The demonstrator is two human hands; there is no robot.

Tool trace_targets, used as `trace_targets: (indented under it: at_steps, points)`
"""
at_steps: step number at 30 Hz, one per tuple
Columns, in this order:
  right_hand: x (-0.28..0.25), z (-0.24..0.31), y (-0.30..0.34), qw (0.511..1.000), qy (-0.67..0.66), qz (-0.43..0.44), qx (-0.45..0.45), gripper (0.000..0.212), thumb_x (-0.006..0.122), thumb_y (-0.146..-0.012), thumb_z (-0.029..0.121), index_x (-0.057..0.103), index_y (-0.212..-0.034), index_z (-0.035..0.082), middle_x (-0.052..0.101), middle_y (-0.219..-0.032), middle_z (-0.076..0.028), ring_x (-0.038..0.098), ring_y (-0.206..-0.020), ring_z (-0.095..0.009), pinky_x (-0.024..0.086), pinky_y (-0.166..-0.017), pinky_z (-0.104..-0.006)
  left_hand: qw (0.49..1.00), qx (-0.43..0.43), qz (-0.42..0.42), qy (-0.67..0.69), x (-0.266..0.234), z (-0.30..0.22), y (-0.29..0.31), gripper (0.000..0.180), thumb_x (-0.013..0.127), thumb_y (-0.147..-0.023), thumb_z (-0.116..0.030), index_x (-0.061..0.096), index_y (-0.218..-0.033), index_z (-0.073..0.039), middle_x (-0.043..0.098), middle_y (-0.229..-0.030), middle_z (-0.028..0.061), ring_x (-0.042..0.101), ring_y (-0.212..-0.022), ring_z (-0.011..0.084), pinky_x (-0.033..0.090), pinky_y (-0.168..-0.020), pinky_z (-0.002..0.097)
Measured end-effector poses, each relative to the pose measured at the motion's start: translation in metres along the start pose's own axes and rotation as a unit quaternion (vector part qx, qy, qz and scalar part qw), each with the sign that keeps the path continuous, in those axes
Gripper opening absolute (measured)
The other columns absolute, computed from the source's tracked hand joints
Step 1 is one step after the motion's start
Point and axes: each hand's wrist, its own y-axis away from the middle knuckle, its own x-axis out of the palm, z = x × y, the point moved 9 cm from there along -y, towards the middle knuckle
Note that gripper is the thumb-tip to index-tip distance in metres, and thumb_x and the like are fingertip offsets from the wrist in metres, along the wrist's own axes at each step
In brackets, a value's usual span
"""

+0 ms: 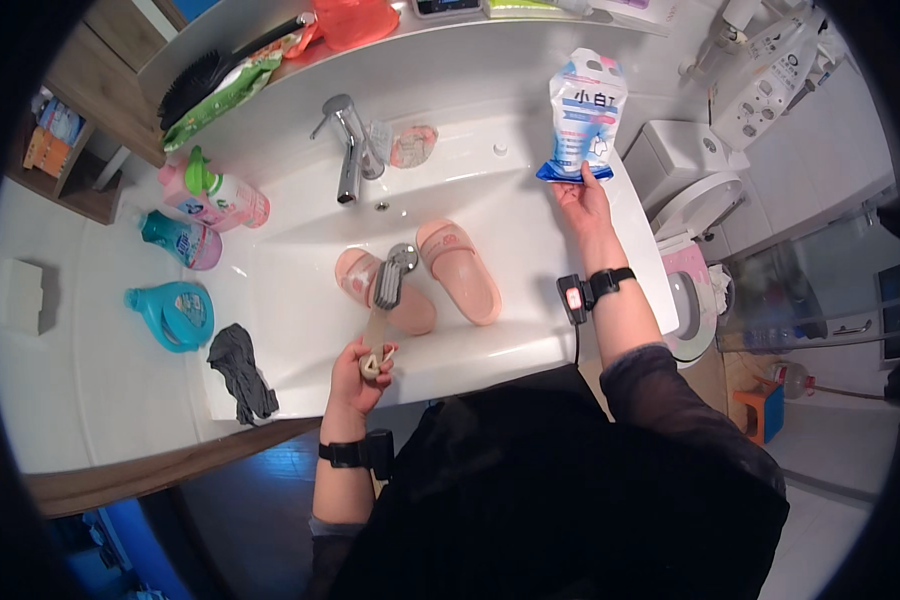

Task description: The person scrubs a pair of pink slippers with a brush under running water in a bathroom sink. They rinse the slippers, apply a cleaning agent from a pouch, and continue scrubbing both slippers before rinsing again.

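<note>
My left hand point(352, 378) is closed around the pale handle of a scrub brush point(388, 288) at the sink's front edge. The brush's grey head lies over the left pink slipper point(410, 312); whether they touch, I cannot tell. Beside it in the white sink point(530, 250) rests the right pink slipper point(462, 278), toe toward the faucet. On the right, my right hand point(585, 205) grips the lower end of a white and blue pouch point(588, 120), holding it upright over the sink's right rim. My right fingers are partly hidden behind the pouch.
A chrome faucet point(348, 150) stands at the back, near a round drain piece point(403, 256). Along the left are a pink bottle point(215, 195), a teal-and-purple bottle point(182, 240), a turquoise jug point(175, 315) and a dark cloth point(238, 372). A toilet point(705, 205) stands right.
</note>
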Motion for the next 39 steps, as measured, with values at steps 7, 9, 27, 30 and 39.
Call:
trace_targets:
  at_steps: [7, 9, 27, 30, 39]
  points:
    - [-0.001, 0.028, -0.085, 0.981, 0.140, -0.126, -0.036, 0.014, 0.062, -0.097, 0.014, 0.060, -0.110, 0.011, 0.062, -0.096, -0.001, 0.056, -0.079, -0.011, 0.047, -0.065, -0.0252, 0.999, 0.037, -0.034, 0.007, -0.018, -0.008, 0.014, 0.034, 0.042, -0.087, -0.017, 0.047, -0.119, -0.006, 0.059, -0.100, 0.0139, 0.050, -0.066, 0.0175, 0.040, -0.048, 0.0249]
    - [0.017, 0.025, -0.099, 0.987, 0.135, -0.081, -0.028, 0.016, 0.062, -0.096, 0.013, 0.059, -0.112, 0.011, 0.062, -0.096, -0.002, 0.056, -0.079, -0.013, 0.047, -0.066, -0.0272, 0.998, 0.041, -0.034, 0.012, -0.019, -0.010, 0.017, 0.036, 0.041, -0.089, -0.016, 0.044, -0.124, -0.009, 0.060, -0.101, 0.0151, 0.051, -0.066, 0.0190, 0.040, -0.048, 0.0257]
    - [0.099, -0.167, -0.063, 0.990, 0.000, 0.045, 0.135, 0.019, 0.055, -0.099, 0.008, 0.054, -0.117, 0.001, 0.062, -0.111, -0.015, 0.061, -0.102, -0.026, 0.051, -0.094, -0.0418, 0.994, 0.100, -0.032, 0.023, -0.022, -0.018, 0.049, 0.037, 0.043, -0.088, -0.018, 0.049, -0.122, -0.004, 0.058, -0.102, 0.0133, 0.050, -0.066, 0.0165, 0.041, -0.050, 0.0248]
    - [0.070, -0.178, -0.036, 0.986, -0.025, 0.040, 0.160, 0.018, 0.054, -0.099, 0.008, 0.054, -0.116, 0.000, 0.063, -0.112, -0.015, 0.062, -0.103, -0.026, 0.052, -0.094, -0.0409, 0.992, 0.120, -0.026, 0.036, -0.032, -0.026, 0.062, 0.037, 0.043, -0.088, -0.017, 0.049, -0.122, -0.003, 0.057, -0.102, 0.0137, 0.050, -0.067, 0.0168, 0.041, -0.050, 0.0250]
    - [0.038, -0.208, 0.125, 0.968, 0.046, 0.062, 0.239, 0.020, 0.054, -0.099, 0.007, 0.054, -0.117, -0.001, 0.063, -0.114, -0.014, 0.064, -0.104, -0.026, 0.055, -0.092, -0.0407, 0.989, 0.142, 0.019, 0.027, -0.074, -0.083, 0.082, 0.039, 0.039, -0.088, -0.014, 0.048, -0.126, -0.006, 0.058, -0.105, 0.0155, 0.051, -0.067, 0.0176, 0.042, -0.052, 0.0264]
